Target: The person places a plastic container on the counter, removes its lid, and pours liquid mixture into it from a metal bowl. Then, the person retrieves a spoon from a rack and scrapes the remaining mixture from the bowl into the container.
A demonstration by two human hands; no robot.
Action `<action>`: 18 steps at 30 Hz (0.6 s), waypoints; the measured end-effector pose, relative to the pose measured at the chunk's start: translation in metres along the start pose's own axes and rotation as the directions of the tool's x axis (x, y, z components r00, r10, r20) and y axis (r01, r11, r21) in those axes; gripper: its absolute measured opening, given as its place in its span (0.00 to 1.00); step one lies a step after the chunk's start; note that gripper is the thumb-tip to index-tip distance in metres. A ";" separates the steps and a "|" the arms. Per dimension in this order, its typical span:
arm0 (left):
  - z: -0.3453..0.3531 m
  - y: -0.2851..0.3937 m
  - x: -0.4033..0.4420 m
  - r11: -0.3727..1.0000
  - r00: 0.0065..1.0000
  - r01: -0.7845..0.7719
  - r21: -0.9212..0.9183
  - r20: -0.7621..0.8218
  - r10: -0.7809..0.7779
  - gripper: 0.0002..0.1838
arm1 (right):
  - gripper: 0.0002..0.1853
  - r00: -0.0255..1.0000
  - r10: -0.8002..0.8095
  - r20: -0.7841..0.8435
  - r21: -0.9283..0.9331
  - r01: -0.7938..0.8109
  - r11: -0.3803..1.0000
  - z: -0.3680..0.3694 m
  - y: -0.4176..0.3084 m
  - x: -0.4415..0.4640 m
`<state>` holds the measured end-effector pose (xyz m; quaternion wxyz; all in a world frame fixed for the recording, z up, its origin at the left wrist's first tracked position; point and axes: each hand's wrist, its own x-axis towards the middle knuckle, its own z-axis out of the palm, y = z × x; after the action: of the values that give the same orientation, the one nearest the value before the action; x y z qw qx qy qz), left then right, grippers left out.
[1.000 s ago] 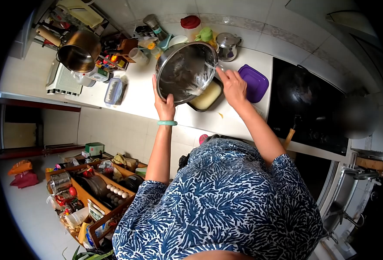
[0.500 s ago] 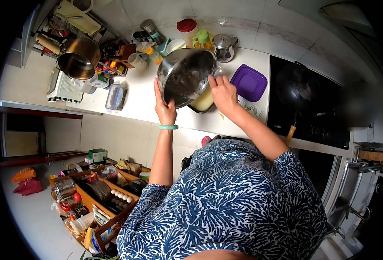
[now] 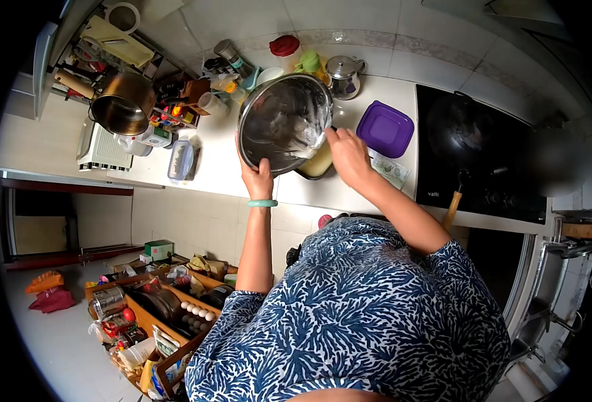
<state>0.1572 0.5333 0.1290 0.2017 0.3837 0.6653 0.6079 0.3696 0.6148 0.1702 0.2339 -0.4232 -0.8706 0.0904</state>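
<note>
A steel bowl [image 3: 276, 127] is tilted above the counter, its open side toward me, with white residue smeared on its inner right wall. My left hand [image 3: 257, 177], below a green bangle, grips the bowl's lower left rim. At the bowl's right rim, my right hand [image 3: 349, 155] is closed around the dark end of a utensil, whose far part cannot be made out. Under the bowl's lower right edge stands a dark-rimmed container with a pale yellow filling [image 3: 319, 163], partly hidden by the bowl and my right hand.
A purple lid [image 3: 385, 128] lies right of the bowl, beside the black stove [image 3: 473, 191] with a wok. A steel pot [image 3: 344, 75] and jars stand along the wall. A lidded plastic box [image 3: 181, 161] sits at left. Below are a drawer rack and eggs [image 3: 197, 310].
The bowl first swings away and then turns its inside back toward me. My right hand has moved left and down along its right rim, still holding the utensil.
</note>
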 end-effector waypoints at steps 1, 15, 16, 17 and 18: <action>-0.002 -0.006 0.001 0.999 1.000 -0.002 -0.035 0.002 0.002 0.36 | 0.15 0.998 0.009 -0.060 0.051 -0.006 0.999 -0.002 0.004 0.001; 0.001 0.011 0.004 0.951 0.985 0.171 -0.259 0.036 -0.167 0.26 | 0.25 0.963 -0.118 -0.244 0.277 0.186 0.943 0.020 0.047 0.023; 0.002 0.009 0.005 0.952 0.987 0.162 -0.259 0.045 -0.156 0.26 | 0.25 0.954 -0.093 -0.284 0.304 0.182 0.935 0.020 0.046 0.029; 0.003 0.007 0.005 0.954 0.988 0.152 -0.258 0.057 -0.142 0.26 | 0.26 0.943 -0.066 -0.325 0.331 0.179 0.927 0.020 0.045 0.032; 0.003 0.004 0.006 0.943 0.981 0.195 -0.271 0.067 -0.184 0.26 | 0.26 0.954 -0.091 -0.285 0.320 0.184 0.929 0.026 0.049 0.032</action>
<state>0.1568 0.5393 0.1339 0.3242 0.2984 0.6037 0.6644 0.3738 0.6711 0.1410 0.4242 -0.3217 -0.8300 0.1662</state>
